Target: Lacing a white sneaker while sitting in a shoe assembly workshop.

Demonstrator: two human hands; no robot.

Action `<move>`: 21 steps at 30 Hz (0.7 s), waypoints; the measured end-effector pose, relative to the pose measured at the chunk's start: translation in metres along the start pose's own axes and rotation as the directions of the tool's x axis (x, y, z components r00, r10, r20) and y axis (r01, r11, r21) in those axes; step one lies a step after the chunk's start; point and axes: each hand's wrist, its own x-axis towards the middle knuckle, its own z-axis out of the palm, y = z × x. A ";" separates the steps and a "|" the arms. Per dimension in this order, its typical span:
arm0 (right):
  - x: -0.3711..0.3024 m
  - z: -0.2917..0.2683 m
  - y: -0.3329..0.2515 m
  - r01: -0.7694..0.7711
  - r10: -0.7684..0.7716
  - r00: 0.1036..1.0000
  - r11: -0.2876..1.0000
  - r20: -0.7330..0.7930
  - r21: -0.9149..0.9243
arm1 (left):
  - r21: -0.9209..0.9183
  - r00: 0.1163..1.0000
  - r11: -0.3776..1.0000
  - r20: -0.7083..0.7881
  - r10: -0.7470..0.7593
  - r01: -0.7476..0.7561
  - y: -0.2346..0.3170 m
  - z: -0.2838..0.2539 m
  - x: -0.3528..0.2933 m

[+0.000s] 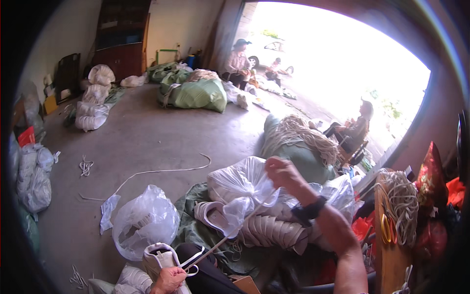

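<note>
A white shoe (160, 258) rests by my lap at the bottom of the view. My left hand (170, 280) is closed on it, beside a loose loop of lace. From the shoe a pale shoelace (213, 249) runs taut up to the right. My right hand (282, 172), raised at arm's length with a dark band on its wrist, is closed on the lace's far part. Beneath that arm are a tied clear plastic bag (240, 179), another white shoe (215, 215) and a nested row of pale shoe pieces (274, 232).
A crumpled clear bag (147, 223) lies left of my lap. Scissors with yellow handles (387, 228) and a bundle of laces (404, 203) hang on a wooden board at right. Green sacks (200, 95) stand farther off. Several people sit near the bright doorway.
</note>
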 end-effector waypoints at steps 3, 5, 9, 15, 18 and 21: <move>0.011 -0.068 -0.038 0.163 -0.191 0.900 0.981 -0.393 -0.104 | 0.004 0.999 1.000 -0.047 0.002 -0.002 -0.003 0.001 -0.003; 0.009 -0.117 -0.039 0.257 -0.388 0.787 0.913 -0.479 -0.318 | 0.026 0.992 0.996 -0.099 0.084 -0.082 -0.015 0.004 -0.001; 0.032 -0.113 -0.020 0.228 -0.316 0.839 0.943 -0.443 -0.242 | 0.055 0.974 0.993 -0.195 0.114 -0.105 -0.027 0.014 -0.022; 0.043 0.003 0.049 0.098 -0.122 0.992 0.813 -0.003 -0.574 | -0.178 0.958 0.983 -0.288 -0.006 -0.048 -0.024 0.022 -0.043; 0.027 0.065 0.097 0.553 -0.347 0.833 0.477 0.431 -0.683 | -0.110 0.913 0.984 -0.398 0.085 -0.139 -0.002 0.010 -0.038; -0.009 0.152 0.097 0.603 -0.362 0.787 0.624 0.500 -0.497 | -0.173 0.881 0.959 -0.455 0.125 -0.225 0.010 -0.012 -0.025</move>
